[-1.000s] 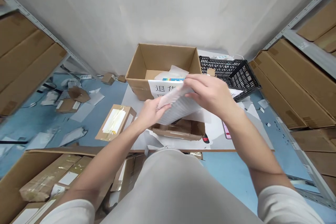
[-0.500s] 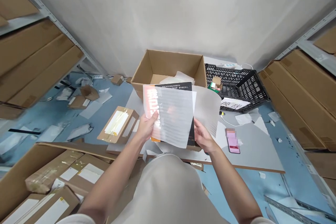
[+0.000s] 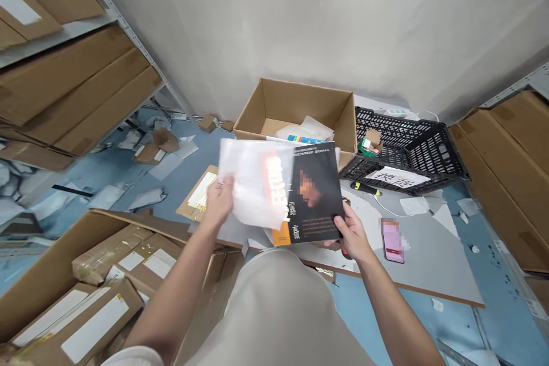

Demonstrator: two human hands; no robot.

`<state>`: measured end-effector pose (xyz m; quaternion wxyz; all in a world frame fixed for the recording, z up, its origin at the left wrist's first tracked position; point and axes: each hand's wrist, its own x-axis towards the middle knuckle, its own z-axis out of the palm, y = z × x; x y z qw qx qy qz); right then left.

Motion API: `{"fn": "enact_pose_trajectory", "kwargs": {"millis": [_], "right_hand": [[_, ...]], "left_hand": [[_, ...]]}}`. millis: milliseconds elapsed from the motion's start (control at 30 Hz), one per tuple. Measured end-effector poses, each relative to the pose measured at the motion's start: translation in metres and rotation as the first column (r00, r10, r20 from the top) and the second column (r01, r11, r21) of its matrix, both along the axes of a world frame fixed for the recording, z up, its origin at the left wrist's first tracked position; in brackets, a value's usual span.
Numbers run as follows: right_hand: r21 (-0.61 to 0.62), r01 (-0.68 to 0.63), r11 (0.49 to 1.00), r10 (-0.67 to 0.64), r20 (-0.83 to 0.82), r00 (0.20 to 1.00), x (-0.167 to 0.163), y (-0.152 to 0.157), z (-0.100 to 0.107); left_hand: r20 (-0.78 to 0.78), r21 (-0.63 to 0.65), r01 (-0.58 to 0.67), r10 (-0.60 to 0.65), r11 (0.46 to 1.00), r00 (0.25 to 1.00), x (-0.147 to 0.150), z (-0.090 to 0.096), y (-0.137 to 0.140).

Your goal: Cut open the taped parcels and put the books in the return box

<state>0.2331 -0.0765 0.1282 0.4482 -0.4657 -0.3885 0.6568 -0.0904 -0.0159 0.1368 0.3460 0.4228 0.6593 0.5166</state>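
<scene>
A dark book (image 3: pixel 315 200) with an orange strip and white lettering is in front of my body, tilted toward me. My right hand (image 3: pixel 350 231) grips its lower right edge, thumb on the front. Across its left part lies a thin, see-through white wrapping sheet (image 3: pixel 246 183), which covers some of the lettering. My left hand (image 3: pixel 219 200) pinches this sheet at its left edge. Behind the book stands an open cardboard box (image 3: pixel 306 94) with crumpled white wrapping and a blue item (image 3: pixel 304 139) inside.
A black plastic crate (image 3: pixel 412 143) with a handwritten label stands right of the box. A yellow-black tool (image 3: pixel 364 188) and a phone (image 3: pixel 392 243) lie on the table (image 3: pixel 433 266). A taped parcel (image 3: pixel 189 206) sits at left, near a large carton (image 3: pixel 43 260) of parcels.
My left hand has drawn the see-through sheet leftward, baring the right part of the book's cover. A blue item now shows in the box. The view has shifted left.
</scene>
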Motion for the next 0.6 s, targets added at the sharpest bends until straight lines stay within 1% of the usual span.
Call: {"fn": "enact_pose_trajectory", "kwargs": {"millis": [33, 67, 100, 167, 200, 233, 267, 300, 333, 400, 433, 467, 500, 533, 567, 600], "right_hand": [[0.005, 0.043, 0.999, -0.043, 0.008, 0.999, 0.006, -0.004, -0.001], [0.011, 0.086, 0.996, -0.086, 0.010, 0.996, 0.012, -0.008, -0.001], [0.015, 0.129, 0.992, -0.129, 0.005, 0.992, 0.017, -0.012, -0.002], [0.023, 0.217, 0.976, -0.217, -0.014, 0.976, 0.027, -0.020, -0.005], [0.028, 0.261, 0.965, -0.261, -0.022, 0.965, 0.030, -0.023, -0.006], [0.031, 0.302, 0.953, -0.301, -0.028, 0.953, 0.032, -0.025, -0.008], [0.034, 0.336, 0.941, -0.335, -0.034, 0.941, 0.033, -0.027, -0.011], [0.035, 0.365, 0.930, -0.363, -0.039, 0.931, 0.033, -0.029, -0.013], [0.034, 0.383, 0.923, -0.381, -0.043, 0.923, 0.032, -0.030, -0.015], [0.027, 0.402, 0.915, -0.401, -0.041, 0.915, 0.026, -0.032, -0.019], [0.025, 0.406, 0.914, -0.405, -0.035, 0.914, 0.023, -0.032, -0.021], [0.022, 0.407, 0.913, -0.406, -0.030, 0.913, 0.019, -0.033, -0.022], [0.021, 0.404, 0.915, -0.403, -0.026, 0.915, 0.015, -0.033, -0.023], [0.020, 0.401, 0.916, -0.400, -0.022, 0.916, 0.012, -0.032, -0.023], [0.020, 0.395, 0.918, -0.395, -0.016, 0.919, 0.009, -0.032, -0.023], [0.021, 0.387, 0.922, -0.387, -0.009, 0.922, 0.007, -0.031, -0.022]], "left_hand": [[-0.158, 0.033, -0.075, 0.079, 0.997, 0.984, -0.018, 0.001, 0.000], [-0.328, 0.092, -0.128, 0.151, 0.988, 0.932, -0.036, 0.002, -0.001], [-0.477, 0.145, -0.130, 0.185, 0.981, 0.859, -0.053, 0.001, -0.004], [-0.685, 0.199, -0.087, 0.202, 0.976, 0.700, -0.080, -0.006, -0.012], [-0.754, 0.180, -0.045, 0.167, 0.983, 0.635, -0.087, -0.014, -0.016], [-0.805, 0.127, 0.007, 0.099, 0.992, 0.585, -0.090, -0.024, -0.021], [-0.839, 0.040, 0.068, -0.003, 0.997, 0.544, -0.090, -0.036, -0.026], [-0.852, -0.074, 0.138, -0.135, 0.988, 0.507, -0.085, -0.049, -0.030], [-0.842, -0.200, 0.205, -0.275, 0.958, 0.464, -0.077, -0.064, -0.033], [-0.780, -0.420, 0.271, -0.498, 0.866, 0.379, -0.057, -0.095, -0.037], [-0.737, -0.504, 0.275, -0.573, 0.819, 0.359, -0.046, -0.110, -0.038], [-0.689, -0.569, 0.275, -0.632, 0.775, 0.356, -0.037, -0.123, -0.038], [-0.643, -0.617, 0.269, -0.671, 0.740, 0.369, -0.028, -0.134, -0.037], [-0.606, -0.650, 0.260, -0.693, 0.715, 0.391, -0.022, -0.142, -0.036], [-0.577, -0.674, 0.250, -0.707, 0.695, 0.409, -0.018, -0.147, -0.035], [-0.559, -0.683, 0.244, -0.708, 0.688, 0.432, -0.016, -0.147, -0.034]]}}
